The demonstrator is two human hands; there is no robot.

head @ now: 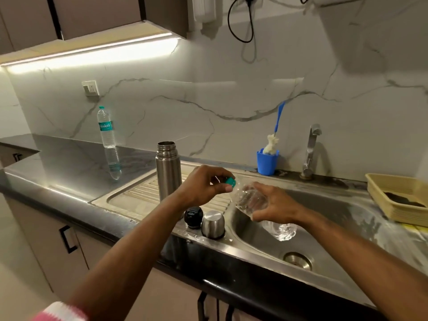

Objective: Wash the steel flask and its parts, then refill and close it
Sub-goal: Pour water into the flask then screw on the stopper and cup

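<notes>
One steel flask (168, 170) upright, uncapped, lid (213, 224) & stopper (193, 217) beside

Items counted at the sink
Two plastic bottles (107, 127) (264, 209), one steel flask (168, 170), one stopper (193, 217), one cup lid (213, 224), two hands (203, 185) (275, 203) are seen.

A bright light strip (92, 54) under the cabinets washes the wall and throws glare on the tabletop (69, 172) below it; wide-angle edges bend, slightly soft.
</notes>
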